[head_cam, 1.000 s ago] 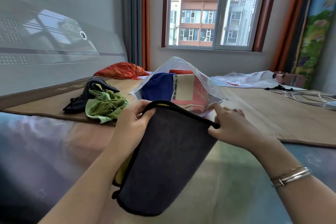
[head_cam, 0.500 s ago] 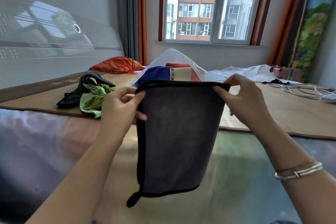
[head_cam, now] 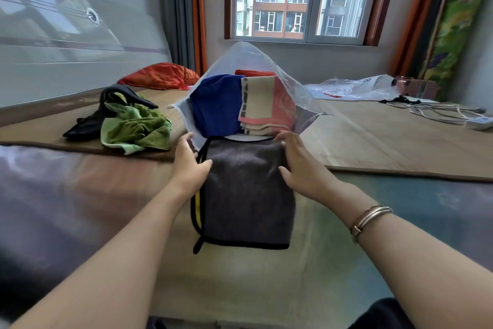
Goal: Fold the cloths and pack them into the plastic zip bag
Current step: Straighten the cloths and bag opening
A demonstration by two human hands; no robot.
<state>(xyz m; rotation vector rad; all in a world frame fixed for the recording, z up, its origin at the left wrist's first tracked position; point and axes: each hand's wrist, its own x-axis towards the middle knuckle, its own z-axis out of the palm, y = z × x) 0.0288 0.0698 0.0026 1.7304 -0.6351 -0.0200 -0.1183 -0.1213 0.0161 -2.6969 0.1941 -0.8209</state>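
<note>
**Folded grey cloth at the bag mouth**

At centre frame the grey cloth [head_cam: 246, 190] lies folded on the bed, its far edge just at the open mouth of the zip bag [head_cam: 266, 61], which stands above it holding a blue cloth [head_cam: 216, 107] and a striped one [head_cam: 266, 104]. The left hand [head_cam: 190, 166] grips the cloth's left edge, thumb on top; the right hand [head_cam: 298, 166] grasps its right edge the same way. Left of centre, a green cloth [head_cam: 136, 128] and a black one [head_cam: 88, 126] wait unfolded.

Risks, as I judge them: the fold could spring open on the way in, since only the sides are pinched, and the limp bag mouth may collapse or catch the cloth's leading edge with no hand free to hold it open.
</note>
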